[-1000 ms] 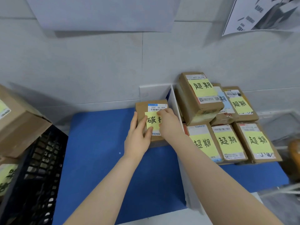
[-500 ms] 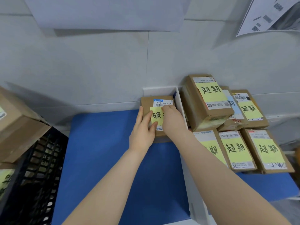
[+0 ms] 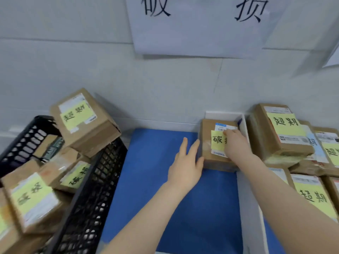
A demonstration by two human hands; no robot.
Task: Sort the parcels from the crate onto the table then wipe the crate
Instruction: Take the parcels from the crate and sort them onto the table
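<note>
A small cardboard parcel [image 3: 208,143] with a yellow note lies on the blue table top [image 3: 152,162], tucked into the back corner against a white divider [image 3: 245,195]. My right hand [image 3: 236,145] rests on top of it, fingers over the label. Just left of the parcel, my left hand [image 3: 187,165] is off it with fingers straight and spread. The black mesh crate [image 3: 91,198] stands at the left, holding several cardboard parcels [image 3: 34,198] with yellow notes; one of them [image 3: 82,120] sits tilted on its rim.
Right of the white divider is a stack of several parcels [image 3: 286,132] with yellow notes. A paper sign [image 3: 201,26] with large black characters hangs on the grey wall above. The wall runs close behind the table.
My left hand has come off the parcel and moved left. The view has swung left and up, bringing the crate and the wall sign into sight. My right hand stays on the parcel.
</note>
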